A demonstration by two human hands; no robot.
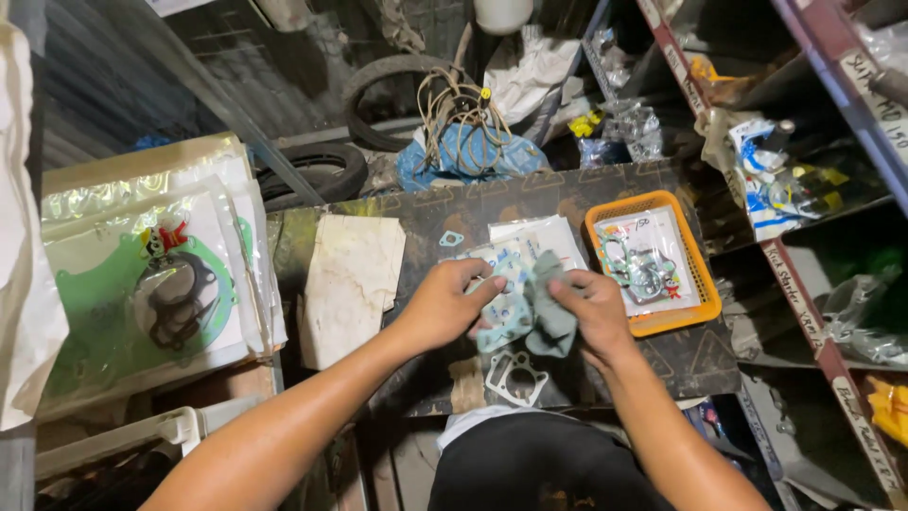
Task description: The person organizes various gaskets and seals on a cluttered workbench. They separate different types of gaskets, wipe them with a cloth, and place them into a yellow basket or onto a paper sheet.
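While both hands work close together over the dark table (pixel 605 364), this is what shows:

Left hand (pixel 445 305): its grip is pinched shut on the pale blue-green gasket (pixel 503 322). The thumb and fingers press on the gasket's left side.

Right hand (pixel 598 317): its grip is closed on the grey-green cloth (pixel 549 308). The cloth is bunched up in the fingers and touches the gasket.

Gasket: it is thin and flat, with holes cut in it. It is held just above the middle of the table, between the two hands.

Under the hands: a clear packet with paper inside (pixel 534 241) lies flat on the table.

Near the front edge: a white gasket (pixel 515 378) with a round hole lies on the table, just below the hands.

Small piece: a little blue-green gasket (pixel 452 238) lies alone on the table, a bit past the left hand.

Basket: an orange basket (pixel 705 293) sits on the table to the right of the hands. A packet with more gaskets lies in it.

Left of the hands: a stained white sheet (pixel 352 284) lies on the table.

Far left: a stack of big clear packets (pixel 142 284) holds green gaskets and dark rings.

Behind the table: a bundle of wire (pixel 463 114) rests on a blue bag, and old tyres (pixel 317 170) lie near it.

Right side: shelves (pixel 804 312) hold bags of parts.
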